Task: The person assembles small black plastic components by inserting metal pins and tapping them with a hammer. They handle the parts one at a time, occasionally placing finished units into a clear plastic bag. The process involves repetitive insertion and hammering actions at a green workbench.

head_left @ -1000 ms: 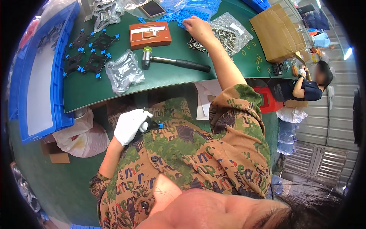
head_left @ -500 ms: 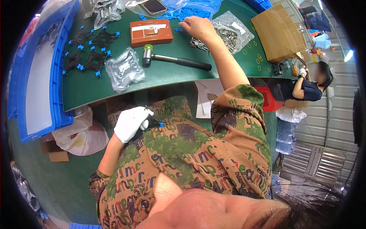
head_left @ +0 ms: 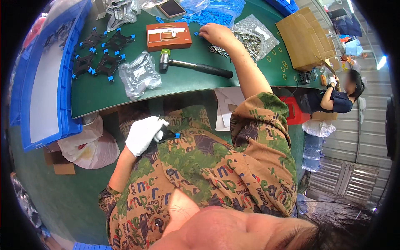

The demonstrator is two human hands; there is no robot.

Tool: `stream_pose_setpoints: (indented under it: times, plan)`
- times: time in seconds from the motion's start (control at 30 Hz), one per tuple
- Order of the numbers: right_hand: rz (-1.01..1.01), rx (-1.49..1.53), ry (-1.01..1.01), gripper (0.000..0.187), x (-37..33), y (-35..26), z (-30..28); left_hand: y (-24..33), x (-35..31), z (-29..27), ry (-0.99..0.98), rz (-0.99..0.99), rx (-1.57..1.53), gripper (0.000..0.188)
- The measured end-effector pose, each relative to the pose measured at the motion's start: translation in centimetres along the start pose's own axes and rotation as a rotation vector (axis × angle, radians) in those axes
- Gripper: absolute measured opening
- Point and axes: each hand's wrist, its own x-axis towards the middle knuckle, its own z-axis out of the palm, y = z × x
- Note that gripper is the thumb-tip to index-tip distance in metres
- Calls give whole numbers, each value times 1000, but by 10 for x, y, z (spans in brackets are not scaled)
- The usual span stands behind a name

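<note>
My left hand (head_left: 143, 135), in a white glove, is closed around a black bracket with a blue end cap (head_left: 177, 135) in front of my body. Most of that bracket is hidden by the glove and the patterned shirt. Over the far part of the green table (head_left: 183, 83) reaches my bare right hand (head_left: 218, 35), its fingers bent together. Whether anything is between those fingertips is hidden. A small blue cap (head_left: 196, 33) lies just left of them, and metal screws (head_left: 218, 51) lie below the hand. A heap of blue caps (head_left: 212, 16) is spread behind it.
On the table are a hammer (head_left: 200, 68), a brown tissue box (head_left: 168, 35), a bagged part (head_left: 140, 77), several black brackets with blue caps (head_left: 107, 63), a bag of screws (head_left: 250, 39) and a phone (head_left: 171, 8). A blue crate (head_left: 52, 91) stands left, a carton (head_left: 302, 37) right. A co-worker (head_left: 339, 98) sits beyond.
My right hand has drawn very slightly nearer to me, staying beside the small blue cap. The table scene has shifted a little in view. My left hand keeps its hold on the bracket.
</note>
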Motion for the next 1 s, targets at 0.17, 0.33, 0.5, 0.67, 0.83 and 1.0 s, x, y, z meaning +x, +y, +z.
stream_pose_setpoints:
  times: [0.17,0.33,0.5,0.67,0.83,1.0]
  plan:
    - [-6,-16,75,24,-14,-5,-3,5,0,2,5,-26,4,26]
    - [-122,63,97,23,-40,-8,-19,5,-1,1,1,-31,15,26]
    - [51,26,-176,38,-70,-28,-46,4,0,1,-4,-1,51,26]
    - [140,0,-321,52,-71,-47,-37,5,5,2,-38,34,113,26]
    - [146,-28,-350,58,-63,-46,-24,9,4,3,-42,24,127,26]
    - [164,42,-475,47,-59,-49,-41,6,2,2,-16,3,82,28]
